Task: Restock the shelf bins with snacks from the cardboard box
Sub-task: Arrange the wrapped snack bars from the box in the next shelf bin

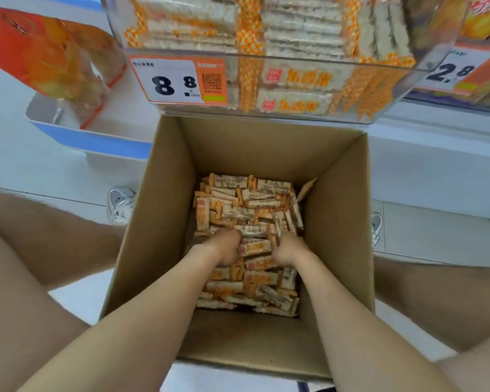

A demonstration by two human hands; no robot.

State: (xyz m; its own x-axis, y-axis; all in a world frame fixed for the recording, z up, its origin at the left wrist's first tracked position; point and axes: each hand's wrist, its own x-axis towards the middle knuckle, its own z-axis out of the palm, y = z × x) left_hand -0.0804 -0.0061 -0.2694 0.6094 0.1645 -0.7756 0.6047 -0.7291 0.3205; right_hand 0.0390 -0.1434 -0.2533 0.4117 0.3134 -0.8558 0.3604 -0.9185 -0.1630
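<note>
Both hands are deep inside the open brown cardboard box (164, 222), which stands on the floor below the clear plastic shelf bin (266, 56) at the far side. The left hand (227, 247) and the right hand (287, 247) are sunk into the heap of orange-and-white wrapped snack bars (246, 205) on the box bottom. They are a little apart, with a few bars between them. Their fingers bend down into the heap and are hidden, so whether they grip cannot be told.

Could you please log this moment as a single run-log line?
step: gathering | left grip: dug into snack bars in cardboard box, fingers buried | right grip: likewise | shelf bin above: holds similar bars
</note>
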